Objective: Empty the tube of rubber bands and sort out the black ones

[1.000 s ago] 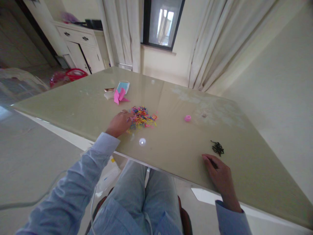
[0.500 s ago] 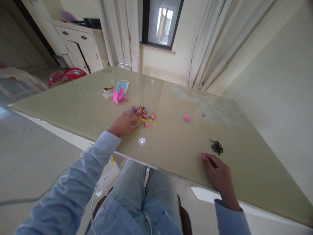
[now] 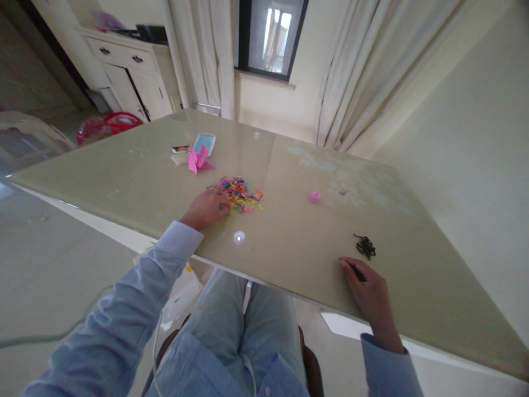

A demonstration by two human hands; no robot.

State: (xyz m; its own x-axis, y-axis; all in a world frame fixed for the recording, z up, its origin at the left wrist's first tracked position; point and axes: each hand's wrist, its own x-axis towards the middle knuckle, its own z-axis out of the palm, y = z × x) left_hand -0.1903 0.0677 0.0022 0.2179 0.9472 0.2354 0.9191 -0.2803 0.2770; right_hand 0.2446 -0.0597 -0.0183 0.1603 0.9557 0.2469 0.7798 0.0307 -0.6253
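Note:
My left hand (image 3: 208, 208) rests at the near left edge of a pile of small multicoloured thin strips (image 3: 243, 194). Its fingers are curled in among the strips, and what they pinch is too small to make out. On the right, my right hand (image 3: 367, 284) lies on the table with thumb and forefinger pressed together. Whatever may be between those fingertips does not show. Just beyond it sits a tangled heap of black cord (image 3: 365, 247), apart from the hand. A small pink ring-shaped item (image 3: 314, 197) lies between the two piles, farther back.
Past the left hand lie a pink folded paper piece (image 3: 199, 160), a blue face mask (image 3: 205, 144) and a small flat packet (image 3: 181, 149). A small clear item (image 3: 343, 192) is at the right. The glossy table (image 3: 285, 248) reaches over my lap.
The view has shifted very slightly. My left hand's fingers have moved a little within the coloured strips, while the right hand keeps its pose.

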